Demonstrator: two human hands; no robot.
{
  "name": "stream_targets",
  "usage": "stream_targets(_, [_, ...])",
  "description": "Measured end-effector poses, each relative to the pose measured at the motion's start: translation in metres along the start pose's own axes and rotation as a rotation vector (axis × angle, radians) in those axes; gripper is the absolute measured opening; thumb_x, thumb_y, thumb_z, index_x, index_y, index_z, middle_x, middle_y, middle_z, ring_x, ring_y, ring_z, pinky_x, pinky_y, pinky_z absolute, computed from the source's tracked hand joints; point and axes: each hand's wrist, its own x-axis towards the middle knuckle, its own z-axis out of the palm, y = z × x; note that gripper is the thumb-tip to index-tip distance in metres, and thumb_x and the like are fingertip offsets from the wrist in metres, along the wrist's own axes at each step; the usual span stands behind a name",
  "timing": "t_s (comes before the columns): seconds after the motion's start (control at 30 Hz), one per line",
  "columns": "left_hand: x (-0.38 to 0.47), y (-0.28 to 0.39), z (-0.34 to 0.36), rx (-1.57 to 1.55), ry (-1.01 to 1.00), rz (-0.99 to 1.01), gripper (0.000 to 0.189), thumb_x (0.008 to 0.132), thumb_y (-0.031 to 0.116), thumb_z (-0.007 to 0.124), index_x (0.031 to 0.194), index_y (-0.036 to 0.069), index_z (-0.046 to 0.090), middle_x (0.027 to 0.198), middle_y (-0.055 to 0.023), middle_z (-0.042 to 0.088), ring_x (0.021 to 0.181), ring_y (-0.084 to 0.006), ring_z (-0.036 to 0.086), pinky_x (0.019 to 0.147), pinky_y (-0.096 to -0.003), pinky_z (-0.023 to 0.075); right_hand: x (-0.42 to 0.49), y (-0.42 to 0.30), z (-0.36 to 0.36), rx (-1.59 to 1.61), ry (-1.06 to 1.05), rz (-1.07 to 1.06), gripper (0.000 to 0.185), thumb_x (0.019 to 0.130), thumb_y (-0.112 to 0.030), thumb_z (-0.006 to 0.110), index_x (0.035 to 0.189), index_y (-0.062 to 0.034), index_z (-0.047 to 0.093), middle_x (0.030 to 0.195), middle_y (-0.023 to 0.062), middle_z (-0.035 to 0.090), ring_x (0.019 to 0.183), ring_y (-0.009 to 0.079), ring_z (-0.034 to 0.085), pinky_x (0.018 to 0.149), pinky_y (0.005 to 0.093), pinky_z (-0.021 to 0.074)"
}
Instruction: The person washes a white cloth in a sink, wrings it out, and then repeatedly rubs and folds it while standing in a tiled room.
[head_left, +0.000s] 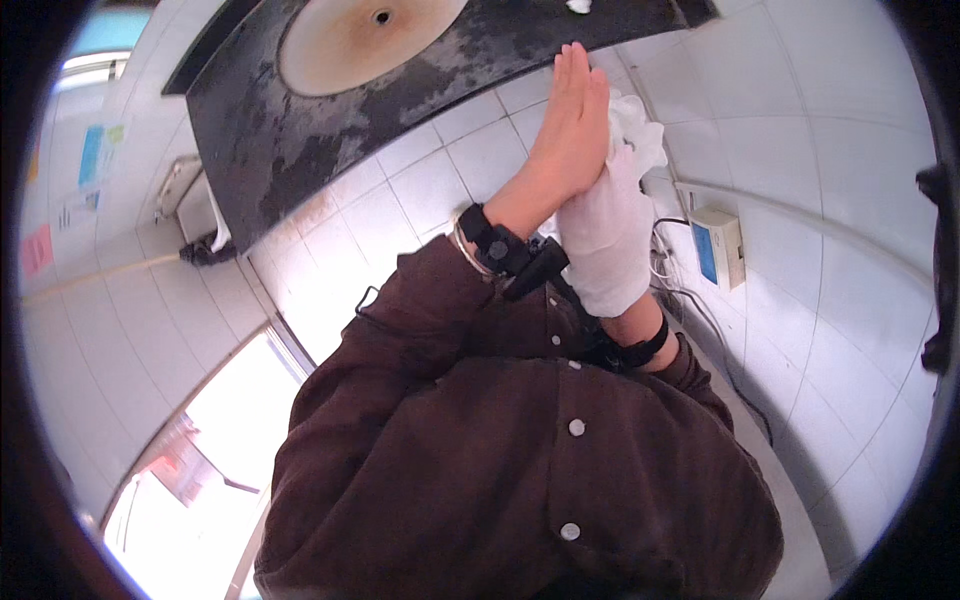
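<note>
My left hand (574, 131) is bare and stretched out flat, fingers straight and almost side by side. It presses along a white cloth glove or wrap (609, 240) that covers my right hand (626, 191). Crumpled, loose folds of the white fabric stick out beyond the left palm, and the right fingers are hidden inside. A black device on a strap (510, 251) sits on my left wrist, beside a thin bracelet (471, 251). Around the right forearm runs a black strap (646, 346), just below the fabric's edge. Both hands are raised before my chest.
Ahead is a wet black countertop (360, 127) with a stained oval basin (322, 60). A small white item (578, 6) lies on its far side. On the right, a white box with a blue panel (718, 247) and a dark cable (712, 330) are near the tiled wall (787, 225).
</note>
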Motion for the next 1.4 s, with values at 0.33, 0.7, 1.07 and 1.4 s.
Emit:
stream_targets(0.33, [-0.11,-0.022,-0.094,0.555,0.144,0.261,0.061,0.101,0.019,0.038,0.151,-0.011,0.019,0.159,-0.0326,0.015,0.149,-0.0464,0.015,0.12,-0.0554,0.0113,-0.023,-0.06,0.11,0.824,-0.129,0.035,0.073,0.093,-0.032,0.061,0.152,-0.0021,0.03,0.154,0.0159,0.038,0.143,0.0302,0.035,0.118,0.0401,0.0269])
stream_targets(0.7, [-0.252,-0.011,-0.184,0.463,0.353,0.163,0.06,0.101,0.022,0.044,0.148,-0.011,0.028,0.156,-0.0309,0.027,0.147,-0.045,0.024,0.119,-0.0542,0.0193,-0.088,-0.122,0.212,0.527,-0.514,-0.035,0.072,0.096,-0.038,0.053,0.153,-0.0036,0.028,0.154,0.0146,0.037,0.142,0.0296,0.037,0.118,0.0405,0.0241])
stream_targets(1.07, [-0.34,-0.066,-0.259,0.766,0.9,-0.013,0.056,0.101,0.018,0.04,0.145,-0.016,0.029,0.154,-0.0364,0.025,0.143,-0.0495,0.028,0.117,-0.0532,0.0239,-0.156,-0.17,0.32,0.821,-0.92,0.148,0.076,0.099,-0.043,0.044,0.158,-0.0056,0.013,0.163,0.016,0.015,0.151,0.0239,0.015,0.121,0.0363,0.0148])
stream_targets(1.4, [-0.392,-0.079,-0.283,0.625,1.247,-0.284,0.063,0.101,0.025,0.043,0.146,-0.015,0.027,0.155,-0.0362,0.022,0.146,-0.0481,0.021,0.118,-0.0584,0.0176,-0.163,-0.149,0.362,0.583,-1.366,0.1,0.057,0.107,-0.036,0.032,0.153,-0.0019,0.026,0.155,0.0123,0.034,0.141,0.0222,0.036,0.117,0.0376,0.0288])
